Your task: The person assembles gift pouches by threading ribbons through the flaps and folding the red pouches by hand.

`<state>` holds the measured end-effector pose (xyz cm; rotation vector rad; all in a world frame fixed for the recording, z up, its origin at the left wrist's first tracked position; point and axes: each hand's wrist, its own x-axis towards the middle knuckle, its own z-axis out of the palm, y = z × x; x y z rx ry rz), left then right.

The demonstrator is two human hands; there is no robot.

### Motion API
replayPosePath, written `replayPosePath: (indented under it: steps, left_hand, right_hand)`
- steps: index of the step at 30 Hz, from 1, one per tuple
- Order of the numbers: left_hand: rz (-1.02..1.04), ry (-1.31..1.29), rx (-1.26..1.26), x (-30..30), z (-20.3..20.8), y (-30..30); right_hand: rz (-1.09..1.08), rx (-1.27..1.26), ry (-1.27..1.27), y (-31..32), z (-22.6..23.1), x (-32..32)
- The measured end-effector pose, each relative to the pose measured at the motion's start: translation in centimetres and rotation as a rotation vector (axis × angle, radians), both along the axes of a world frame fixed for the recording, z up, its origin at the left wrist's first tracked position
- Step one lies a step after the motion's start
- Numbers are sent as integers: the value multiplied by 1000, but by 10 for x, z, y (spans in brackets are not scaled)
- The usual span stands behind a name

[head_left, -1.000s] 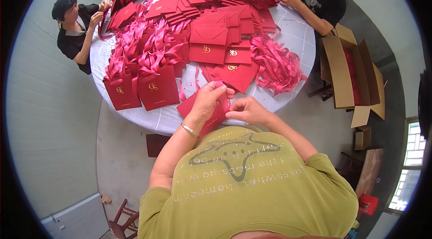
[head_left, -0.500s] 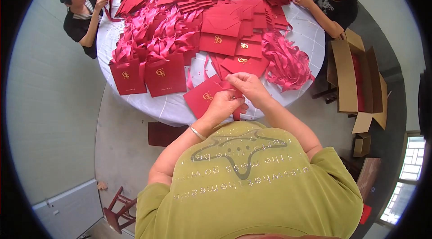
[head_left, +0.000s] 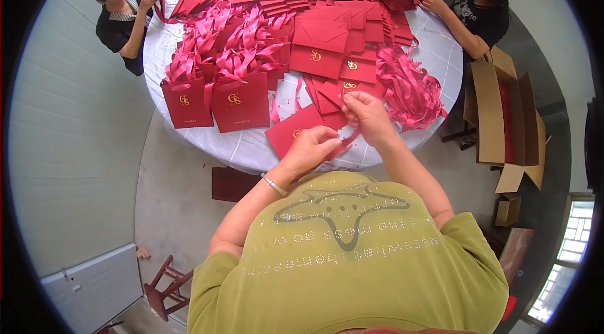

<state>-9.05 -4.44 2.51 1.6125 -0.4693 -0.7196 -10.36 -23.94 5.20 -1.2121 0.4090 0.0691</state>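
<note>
A flat red paper gift bag [head_left: 284,132] with a gold emblem lies at the near table edge, partly covered by my left hand [head_left: 309,148]. The left fingers are closed on a pink-red ribbon [head_left: 350,139] near the bag's right side. The ribbon stretches up into my right hand [head_left: 369,119], which is raised a little to the right with thumb and forefinger pinched together. Where the ribbon enters the bag is hidden behind my hands. Just beyond, more red bags [head_left: 318,60] are stacked, and to their right lies a heap of loose pink ribbons [head_left: 412,92].
Bags with ribbon handles [head_left: 239,102] stand at the left of the round table with its white cloth [head_left: 245,145]. Co-workers sit at far left [head_left: 119,13] and far right [head_left: 481,10], handling ribbon and bags. An open carton [head_left: 494,114] is at right, a wooden stool [head_left: 167,287] lower left.
My right hand has moved up and away from my left, drawing the ribbon out between them. The bag stays beneath my left hand.
</note>
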Motion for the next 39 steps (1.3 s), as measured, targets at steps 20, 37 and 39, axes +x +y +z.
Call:
replayPosePath:
  steps: [20,37,39]
  left_hand:
    - [110,-249,415,78,-39,21]
    - [59,375,242,83,-27,21]
    - [58,369,246,82,-25,21]
  right_hand:
    - [206,-846,-353,38,-62,12]
    - [136,-922,-417,35,-60,7]
    - [159,-983,-478,36,-57,7]
